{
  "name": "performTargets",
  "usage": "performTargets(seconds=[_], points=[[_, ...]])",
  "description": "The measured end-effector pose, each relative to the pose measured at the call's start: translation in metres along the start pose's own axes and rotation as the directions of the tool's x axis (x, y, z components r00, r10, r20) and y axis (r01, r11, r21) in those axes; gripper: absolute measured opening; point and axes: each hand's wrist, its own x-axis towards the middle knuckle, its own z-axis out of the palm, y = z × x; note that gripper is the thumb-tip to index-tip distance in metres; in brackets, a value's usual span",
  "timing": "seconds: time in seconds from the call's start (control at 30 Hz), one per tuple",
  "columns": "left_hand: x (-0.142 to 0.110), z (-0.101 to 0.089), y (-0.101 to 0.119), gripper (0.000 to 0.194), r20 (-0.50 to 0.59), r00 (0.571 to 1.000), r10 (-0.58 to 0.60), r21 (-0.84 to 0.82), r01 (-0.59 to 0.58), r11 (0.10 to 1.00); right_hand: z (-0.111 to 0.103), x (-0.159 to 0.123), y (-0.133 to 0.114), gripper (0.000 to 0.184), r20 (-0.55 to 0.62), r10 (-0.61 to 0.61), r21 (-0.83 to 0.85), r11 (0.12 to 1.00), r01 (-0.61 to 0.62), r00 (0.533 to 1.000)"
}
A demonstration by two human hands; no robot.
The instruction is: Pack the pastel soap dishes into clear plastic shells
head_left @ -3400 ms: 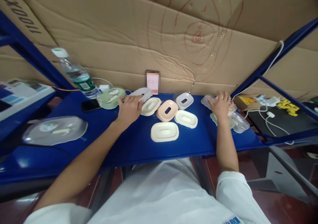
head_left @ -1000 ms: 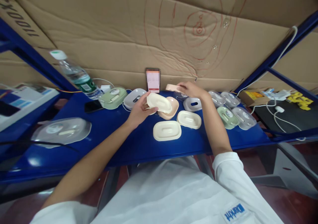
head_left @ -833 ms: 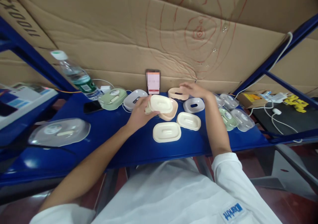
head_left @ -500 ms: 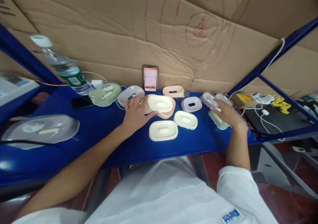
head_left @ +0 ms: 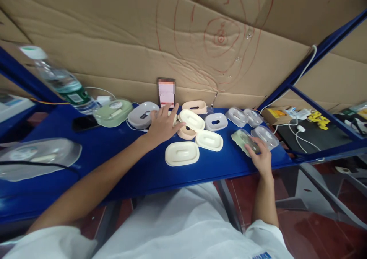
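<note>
My left hand (head_left: 163, 126) is open, its fingers spread over the pieces at the middle of the table. Close to its fingertips, a cream oval tray (head_left: 191, 120) leans tilted on a peach oval ring (head_left: 187, 132). Under those fingers another cream part shows only partly. My right hand (head_left: 261, 156) has its thumb and fingers closed on the near right side of a see-through green lid (head_left: 243, 141) with a wavy rim. Two more cream trays, one at front (head_left: 182, 154) and one to its right (head_left: 209, 140), lie on the blue table.
Grey oval rings (head_left: 216, 122) and a peach ring (head_left: 195, 107) stand behind. Clear lids (head_left: 236, 116) sit at the right. At left are a green lidded box (head_left: 112, 113), a water bottle (head_left: 67, 87) and a large clear lid (head_left: 43, 155). A phone (head_left: 166, 92) leans on the cardboard.
My right hand has come nearer, off the clear lids and onto the green lid. The cream tray near my left hand has turned and tilted, and my left hand has lifted slightly.
</note>
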Motion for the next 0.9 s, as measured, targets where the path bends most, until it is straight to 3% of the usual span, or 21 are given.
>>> performTargets(seconds=[0.1,0.17,0.23,0.3,0.37,0.43,0.53,0.6,0.67,0.73,0.8,0.9], points=[[-0.017,-0.008,0.007,0.077,0.001,0.999,0.054,-0.154,-0.053,0.987,0.013,0.012,-0.013,0.048,-0.010,0.128,0.198,0.972,-0.124,0.992],[-0.030,-0.015,0.012,0.086,0.040,0.997,0.065,-0.394,-0.044,0.918,0.027,0.023,-0.037,0.047,0.020,0.136,0.323,0.937,-0.135,0.990],[-0.037,-0.021,0.016,0.104,0.151,0.988,0.018,-0.671,0.089,0.736,0.047,0.036,-0.074,0.046,0.044,0.041,0.407,0.912,-0.056,0.998],[-0.039,-0.024,0.017,0.117,0.282,0.959,-0.010,-0.845,0.253,0.471,0.070,0.049,-0.120,0.045,0.089,-0.137,0.478,0.875,0.079,0.987],[-0.038,-0.024,0.017,0.115,0.333,0.942,-0.043,-0.906,0.332,0.263,0.097,0.061,-0.162,0.047,0.189,-0.320,0.577,0.801,0.159,0.928],[-0.037,-0.022,0.015,0.101,0.324,0.935,-0.144,-0.921,0.347,0.176,0.121,0.068,-0.190,0.051,0.310,-0.373,0.665,0.743,0.081,0.875],[-0.040,-0.018,0.013,0.087,0.306,0.911,-0.275,-0.917,0.360,0.171,0.142,0.073,-0.201,0.061,0.438,-0.358,0.704,0.708,-0.066,0.825],[-0.042,-0.017,0.012,0.088,0.285,0.916,-0.281,-0.918,0.345,0.194,0.143,0.077,-0.192,0.063,0.410,-0.331,0.692,0.720,-0.053,0.850],[-0.043,-0.018,0.011,0.092,0.246,0.933,-0.264,-0.926,0.307,0.220,0.137,0.089,-0.178,0.060,0.282,-0.324,0.646,0.760,0.071,0.903],[-0.041,-0.018,0.008,0.096,0.216,0.940,-0.264,-0.934,0.277,0.225,0.132,0.107,-0.163,0.057,0.159,-0.381,0.529,0.812,0.248,0.911],[-0.038,-0.016,0.004,0.097,0.202,0.939,-0.279,-0.938,0.268,0.222,0.133,0.129,-0.149,0.055,0.152,-0.478,0.369,0.839,0.399,0.865],[-0.034,-0.012,-0.003,0.094,0.164,0.940,-0.299,-0.938,0.243,0.249,0.143,0.156,-0.136,0.051,0.280,-0.547,0.189,0.837,0.513,0.789]])
